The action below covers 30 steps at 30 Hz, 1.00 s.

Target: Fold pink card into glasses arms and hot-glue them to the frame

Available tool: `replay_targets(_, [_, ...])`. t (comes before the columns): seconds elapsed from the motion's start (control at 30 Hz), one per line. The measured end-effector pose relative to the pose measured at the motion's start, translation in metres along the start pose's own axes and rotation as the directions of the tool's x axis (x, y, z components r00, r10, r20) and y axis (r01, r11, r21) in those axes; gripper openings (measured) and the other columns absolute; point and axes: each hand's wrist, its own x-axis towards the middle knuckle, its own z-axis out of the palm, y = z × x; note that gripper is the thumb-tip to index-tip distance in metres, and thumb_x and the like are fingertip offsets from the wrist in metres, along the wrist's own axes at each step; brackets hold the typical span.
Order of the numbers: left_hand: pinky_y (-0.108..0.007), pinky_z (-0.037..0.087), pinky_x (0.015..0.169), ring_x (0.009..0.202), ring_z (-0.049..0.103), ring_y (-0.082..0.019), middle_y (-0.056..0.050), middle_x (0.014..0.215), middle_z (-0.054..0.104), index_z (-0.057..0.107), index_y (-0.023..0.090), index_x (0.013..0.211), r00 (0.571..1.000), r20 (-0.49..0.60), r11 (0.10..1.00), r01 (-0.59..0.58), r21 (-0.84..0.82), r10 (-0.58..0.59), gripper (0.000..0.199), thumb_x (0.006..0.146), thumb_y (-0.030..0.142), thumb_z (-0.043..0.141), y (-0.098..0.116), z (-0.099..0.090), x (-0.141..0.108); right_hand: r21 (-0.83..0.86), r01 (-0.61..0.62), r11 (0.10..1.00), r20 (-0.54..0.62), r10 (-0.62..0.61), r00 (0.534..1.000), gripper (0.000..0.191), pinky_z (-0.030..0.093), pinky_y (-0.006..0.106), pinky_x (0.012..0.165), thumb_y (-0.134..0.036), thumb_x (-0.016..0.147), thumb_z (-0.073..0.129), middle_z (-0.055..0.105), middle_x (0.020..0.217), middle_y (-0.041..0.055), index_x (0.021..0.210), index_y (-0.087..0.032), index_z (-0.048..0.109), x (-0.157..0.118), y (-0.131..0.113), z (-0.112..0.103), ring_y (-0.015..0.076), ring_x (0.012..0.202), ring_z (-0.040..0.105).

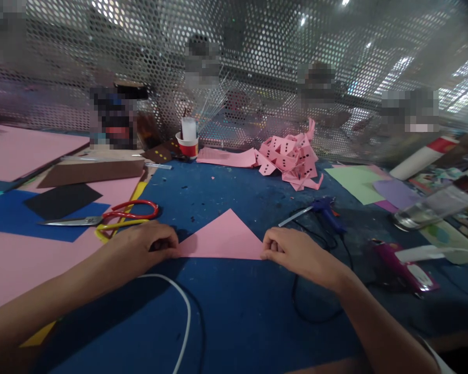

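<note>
A pink sheet of paper (224, 240) lies in a triangle shape on the blue table, its point facing away from me and its long straight edge toward me. My left hand (156, 243) pinches its left corner, fingers curled in. At the opposite corner, my right hand (283, 246) grips the paper between thumb and fingers. Just beyond my left hand are scissors (101, 218) with one red and one yellow handle loop. A blue glue gun (329, 214) with a clear stick in its back lies past my right hand.
Folded pink paper pieces with black dots (288, 158) are heaped at the back, beside pink strips (226, 157) and a paper cup (187, 145). Coloured sheets (359, 182), a clear bottle (437, 205) and a magenta device (405, 267) sit right. A white cable (187, 306) loops in front.
</note>
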Motion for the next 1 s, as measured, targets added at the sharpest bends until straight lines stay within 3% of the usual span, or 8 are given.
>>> replay_targets(0.47, [-0.024, 0.038, 0.054, 0.066, 0.065, -0.017, 0.002, 0.077, 0.073, 0.071, 0.026, 0.083, 0.998, 0.041, 0.992, -0.044, 0.115, 0.039, 0.014, 0.090, 0.037, 0.067, -0.003, -0.009, -0.004, -0.016, 0.010, 1.000, 0.038, -0.010, 0.999, 0.008, 0.039, 0.028, 0.067, -0.026, 0.095, 0.067, 0.071, 0.089, -0.0002, 0.087, -0.023, 0.067, -0.003, 0.005, -0.007, 0.0168, 0.081, 0.063])
replay_targets(0.63, [-0.021, 0.039, 0.058, 0.065, 0.065, -0.014, 0.009, 0.073, 0.070, 0.071, 0.025, 0.082, 0.999, 0.023, 0.980, 0.021, 0.199, -0.026, 0.015, 0.093, 0.032, 0.061, -0.006, -0.018, -0.007, -0.018, 0.003, 1.000, 0.046, -0.003, 0.999, 0.008, 0.038, 0.028, 0.067, -0.024, 0.095, 0.065, 0.071, 0.089, -0.0006, 0.088, -0.023, 0.066, -0.003, 0.005, -0.007, 0.0167, 0.081, 0.063])
replay_targets(0.77, [-0.023, 0.041, 0.061, 0.069, 0.065, -0.016, 0.009, 0.076, 0.070, 0.071, 0.027, 0.086, 0.999, 0.017, 0.982, 0.044, 0.181, -0.048, 0.009, 0.090, 0.031, 0.065, -0.010, -0.018, -0.007, -0.014, 0.004, 1.000, 0.047, -0.004, 0.999, 0.008, 0.038, 0.028, 0.067, -0.025, 0.096, 0.065, 0.070, 0.089, -0.0005, 0.088, -0.023, 0.066, -0.003, 0.005, -0.007, 0.0168, 0.081, 0.062])
replay_targets(0.9, [-0.028, 0.049, 0.076, 0.086, 0.068, -0.020, 0.003, 0.095, 0.072, 0.071, 0.030, 0.097, 0.993, -0.024, 0.990, -0.115, 0.087, 0.117, 0.009, 0.092, 0.029, 0.063, -0.013, -0.010, -0.010, -0.015, 0.003, 1.000, 0.050, -0.002, 0.999, 0.007, 0.038, 0.028, 0.067, -0.024, 0.095, 0.066, 0.070, 0.088, -0.0010, 0.088, -0.023, 0.066, -0.003, 0.006, -0.007, 0.0165, 0.081, 0.062])
replay_targets(1.0, [-0.028, 0.049, 0.081, 0.093, 0.068, -0.019, -0.001, 0.103, 0.071, 0.071, 0.030, 0.102, 0.963, -0.041, 0.963, -0.263, 0.051, 0.265, 0.023, 0.101, 0.025, 0.049, -0.009, -0.003, -0.013, -0.018, -0.003, 1.000, 0.049, 0.004, 0.999, 0.007, 0.038, 0.028, 0.067, -0.024, 0.095, 0.067, 0.070, 0.088, -0.0014, 0.088, -0.023, 0.066, -0.003, 0.005, -0.007, 0.0160, 0.080, 0.062])
